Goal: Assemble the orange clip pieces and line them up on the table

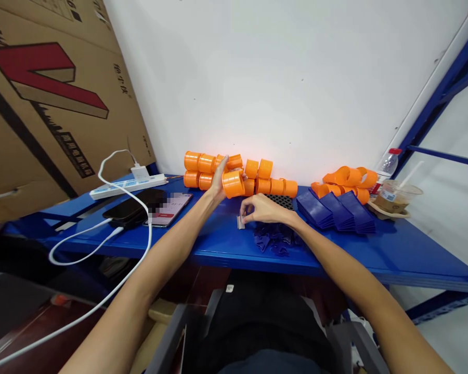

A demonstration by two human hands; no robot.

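My left hand holds an orange plastic cylinder tilted above the blue table, its fingers wrapped around the far side. Just to the right and lower, my right hand pinches a small flat grey piece that looks like metal; its lower end is close to the tabletop, and I cannot tell whether it touches. Behind both hands, orange cylinders lie stacked in rows against the wall. Dark blue plastic scraps are heaped under my right wrist. A black perforated mat shows partly behind that hand.
Blue flat plates and orange looped parts lie on the right, beside a drink cup and a bottle. On the left are a phone, a black device, a power strip and a white cable.
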